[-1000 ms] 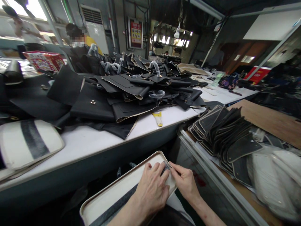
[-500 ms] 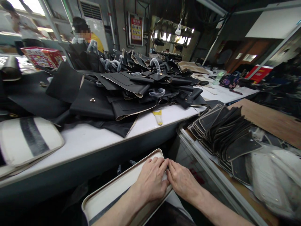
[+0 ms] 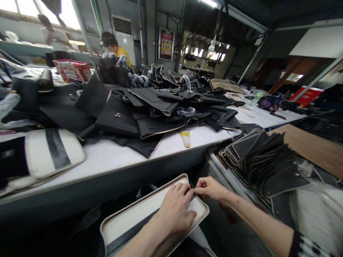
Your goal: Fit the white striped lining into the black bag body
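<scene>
A cream bag panel [image 3: 134, 210] with a raised, piped rim and a dark stripe lies tilted low in the view, in front of the table. My left hand [image 3: 178, 205] rests on its far right part, fingers slightly bent toward the rim and thumb apart on the surface. Just beyond the right rim, my right hand [image 3: 209, 187] is closed in a pinch, its fingertips near my left index finger. A small dark bit shows between the hands, but what the pinch holds is hidden.
Black bag pieces [image 3: 118, 116] are heaped on the white table [image 3: 112, 157]. More cream panels [image 3: 57, 153] lie at its left. A yellow-ended strip [image 3: 185, 138] sits near the edge. Stacked dark panels [image 3: 257, 160] and plastic-wrapped pieces [image 3: 318, 210] are at right. A person [image 3: 114, 46] is beyond the heap.
My right hand has lifted slightly away from the panel's rim to the right, its fingers now pinched. My left hand stays on the panel. The view has shifted a little left and up.
</scene>
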The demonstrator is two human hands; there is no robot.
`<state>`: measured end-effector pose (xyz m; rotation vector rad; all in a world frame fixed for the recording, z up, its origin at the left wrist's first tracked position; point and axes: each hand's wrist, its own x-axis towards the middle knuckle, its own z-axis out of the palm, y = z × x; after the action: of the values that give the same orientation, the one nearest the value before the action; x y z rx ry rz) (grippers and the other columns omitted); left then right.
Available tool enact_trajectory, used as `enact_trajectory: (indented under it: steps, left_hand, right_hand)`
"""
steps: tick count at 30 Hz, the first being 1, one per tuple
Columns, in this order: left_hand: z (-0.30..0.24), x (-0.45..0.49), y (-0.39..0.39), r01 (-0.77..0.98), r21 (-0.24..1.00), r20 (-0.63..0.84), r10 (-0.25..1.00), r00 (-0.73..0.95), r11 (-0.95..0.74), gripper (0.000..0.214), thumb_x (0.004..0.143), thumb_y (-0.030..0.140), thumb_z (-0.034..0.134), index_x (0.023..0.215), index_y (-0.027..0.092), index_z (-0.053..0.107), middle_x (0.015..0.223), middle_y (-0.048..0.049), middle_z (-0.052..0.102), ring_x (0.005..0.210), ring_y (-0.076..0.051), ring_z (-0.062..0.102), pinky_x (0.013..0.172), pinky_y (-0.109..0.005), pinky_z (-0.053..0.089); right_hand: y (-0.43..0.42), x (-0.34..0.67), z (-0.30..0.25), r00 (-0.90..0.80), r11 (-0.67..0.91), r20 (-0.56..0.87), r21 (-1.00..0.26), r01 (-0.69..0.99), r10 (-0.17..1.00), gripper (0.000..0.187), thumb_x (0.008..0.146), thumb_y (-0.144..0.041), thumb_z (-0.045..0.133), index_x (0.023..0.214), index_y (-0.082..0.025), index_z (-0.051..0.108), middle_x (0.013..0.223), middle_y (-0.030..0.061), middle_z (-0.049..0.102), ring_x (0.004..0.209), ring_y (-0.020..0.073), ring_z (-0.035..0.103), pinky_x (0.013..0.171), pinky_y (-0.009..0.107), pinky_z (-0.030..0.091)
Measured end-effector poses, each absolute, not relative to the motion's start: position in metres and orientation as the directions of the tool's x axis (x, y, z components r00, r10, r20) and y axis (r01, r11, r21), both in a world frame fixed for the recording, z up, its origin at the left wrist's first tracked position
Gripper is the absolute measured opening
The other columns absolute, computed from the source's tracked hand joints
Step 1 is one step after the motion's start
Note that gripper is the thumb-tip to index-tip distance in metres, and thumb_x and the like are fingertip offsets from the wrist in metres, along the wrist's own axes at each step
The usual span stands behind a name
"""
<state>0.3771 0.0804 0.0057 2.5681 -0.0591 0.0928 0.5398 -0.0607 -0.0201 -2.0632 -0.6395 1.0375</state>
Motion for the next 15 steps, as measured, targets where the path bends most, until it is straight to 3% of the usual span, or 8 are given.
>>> enact_trajectory:
  steps: [4, 9, 12, 15]
  left_hand:
    - [0.002, 0.376, 0.084, -0.016, 0.642, 0.019, -0.005, 1.000, -0.767, 0.047, 0.078, 0.031, 0.058, 0.124, 0.018, 0.055, 0.127, -0.0083, 0.052, 0.116, -0.027, 0.046, 0.107, -0.041, 0.037]
    - [0.014, 0.365, 0.091, 0.000, 0.723, -0.046, -0.048, 0.998, -0.691, 0.053, 0.077, 0.020, 0.050, 0.131, 0.019, 0.050, 0.140, -0.0058, 0.044, 0.122, -0.024, 0.047, 0.107, -0.036, 0.040]
    - [0.025, 0.347, 0.100, 0.043, 0.664, -0.068, -0.003, 0.998, -0.746, 0.041, 0.080, 0.014, 0.044, 0.118, 0.022, 0.056, 0.136, -0.0036, 0.047, 0.108, -0.023, 0.055, 0.094, -0.037, 0.050]
    - [0.030, 0.318, 0.114, 0.115, 0.543, -0.099, 0.073, 0.992, -0.832, 0.030, 0.081, 0.011, 0.043, 0.103, 0.023, 0.060, 0.112, -0.0049, 0.058, 0.095, -0.025, 0.057, 0.082, -0.041, 0.051]
  right_hand:
    - [-0.052, 0.548, -0.012, 0.399, -0.666, -0.604, -0.746, 0.023, 0.690, 0.038, 0.064, -0.046, 0.071, 0.077, -0.016, 0.054, 0.065, -0.0030, 0.054, 0.060, 0.0095, 0.051, 0.055, 0.019, 0.044]
    - [-0.037, 0.559, -0.001, 0.270, -0.788, -0.755, -0.616, 0.022, 0.598, 0.038, 0.058, -0.041, 0.078, 0.073, -0.016, 0.054, 0.064, -0.0028, 0.054, 0.061, 0.0117, 0.053, 0.055, 0.022, 0.047]
    - [-0.029, 0.564, 0.002, 0.214, -0.840, -0.818, -0.541, 0.028, 0.534, 0.039, 0.056, -0.043, 0.080, 0.070, -0.016, 0.054, 0.062, -0.0026, 0.054, 0.060, 0.0135, 0.055, 0.055, 0.024, 0.048]
    - [-0.024, 0.566, 0.001, 0.198, -0.859, -0.839, -0.510, 0.035, 0.506, 0.040, 0.055, -0.043, 0.081, 0.064, -0.017, 0.052, 0.058, -0.0033, 0.053, 0.057, 0.0138, 0.055, 0.053, 0.024, 0.047]
